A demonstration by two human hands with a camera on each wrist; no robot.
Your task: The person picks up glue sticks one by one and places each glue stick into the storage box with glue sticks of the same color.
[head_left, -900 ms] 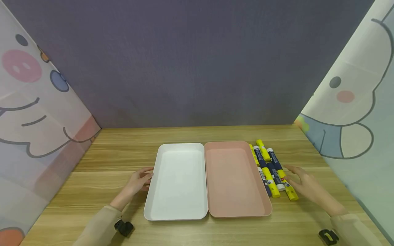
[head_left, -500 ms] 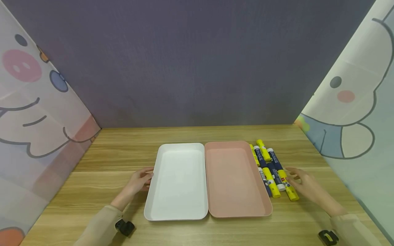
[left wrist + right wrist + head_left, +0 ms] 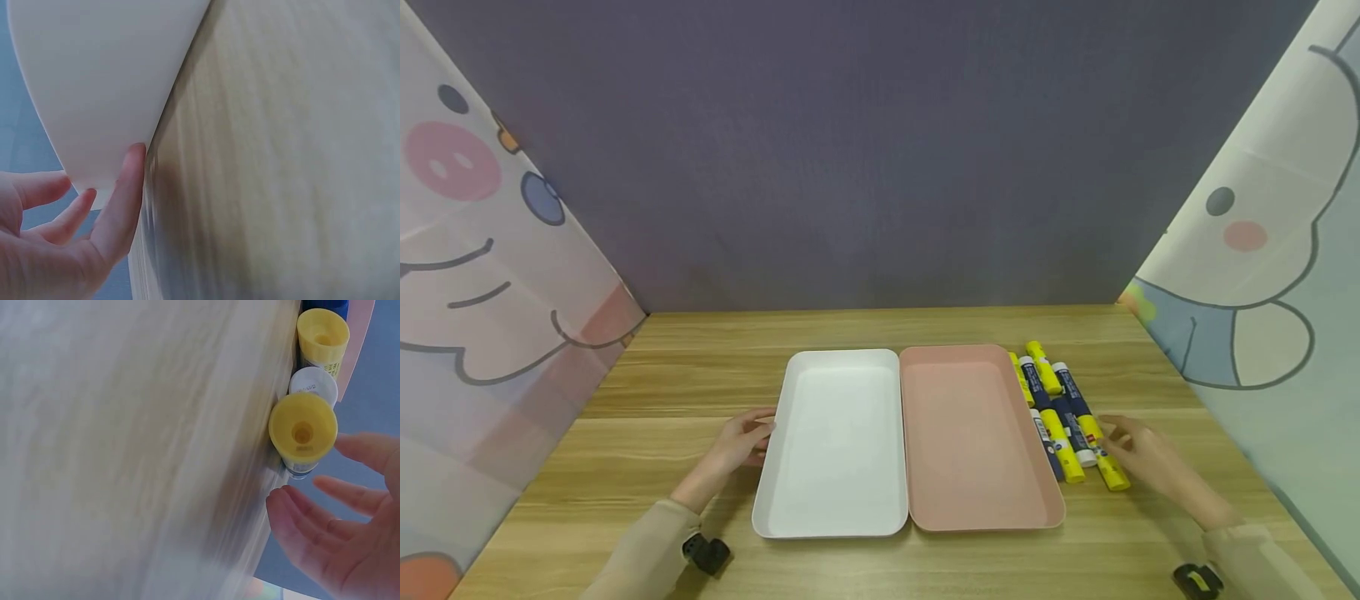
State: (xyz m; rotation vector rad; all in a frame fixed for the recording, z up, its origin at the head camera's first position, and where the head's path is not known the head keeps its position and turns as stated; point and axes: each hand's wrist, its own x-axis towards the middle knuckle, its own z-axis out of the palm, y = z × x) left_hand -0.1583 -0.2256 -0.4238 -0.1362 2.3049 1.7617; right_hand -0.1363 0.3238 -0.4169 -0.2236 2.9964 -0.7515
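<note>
While our right grip (image 3: pixel 1144 456) gapes, the nearest stick (image 3: pixel 1108 468) lies toward the pink tray (image 3: pixel 973 442), roughly parallel to it.

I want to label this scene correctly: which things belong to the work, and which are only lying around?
Likely work:
white tray, left hand touching it
pink tray
yellow tubes, right hand beside one
navy tubes

Probably surroundings:
table
dark backdrop
cartoon panels

Dark back wall (image 3: pixel 880 158) between cartoon-printed side walls (image 3: pixel 1262 275), wood-grain tabletop (image 3: pixel 700 367) below.
</note>
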